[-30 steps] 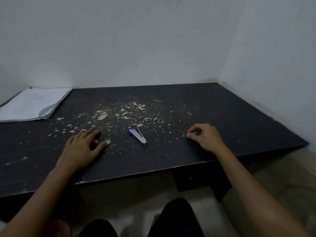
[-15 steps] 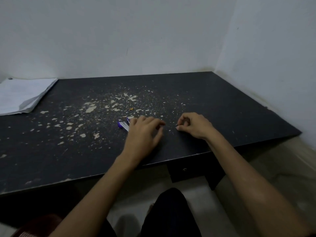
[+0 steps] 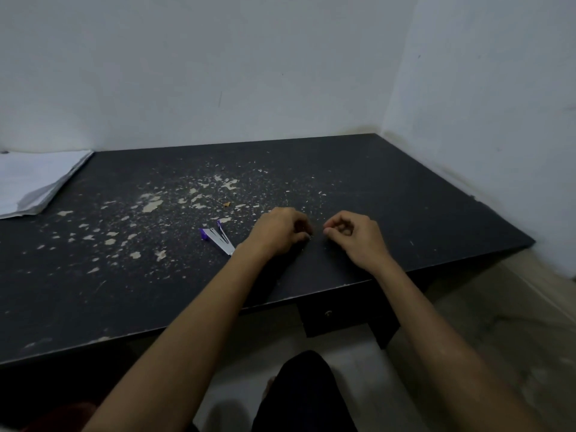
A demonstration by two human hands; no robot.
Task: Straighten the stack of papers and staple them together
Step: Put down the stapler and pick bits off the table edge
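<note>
A white stack of papers [image 3: 34, 182] lies at the desk's far left edge, its sheets uneven at the near corner. A small silver and purple stapler [image 3: 218, 241] lies hinged open on the black desk [image 3: 405, 213], just left of my left wrist. My left hand [image 3: 280, 232] rests to the right of the stapler with its fingers curled down onto the desk. My right hand [image 3: 352, 235] sits a few centimetres further right, fingers curled, thumb and forefinger nearly touching. The fingertips of both hands face each other. Whether anything tiny is pinched between them is too small to tell.
Pale chipped patches [image 3: 149, 207] speckle the desk's middle and left. White walls close the back and the right side. A small drawer with a knob [image 3: 327, 313] hangs under the front edge. My dark-clothed knee [image 3: 299, 394] is below.
My left hand crossed from left of the stapler, over it, and now sits beside my right hand. The stapler is uncovered again. My right hand stayed in place.
</note>
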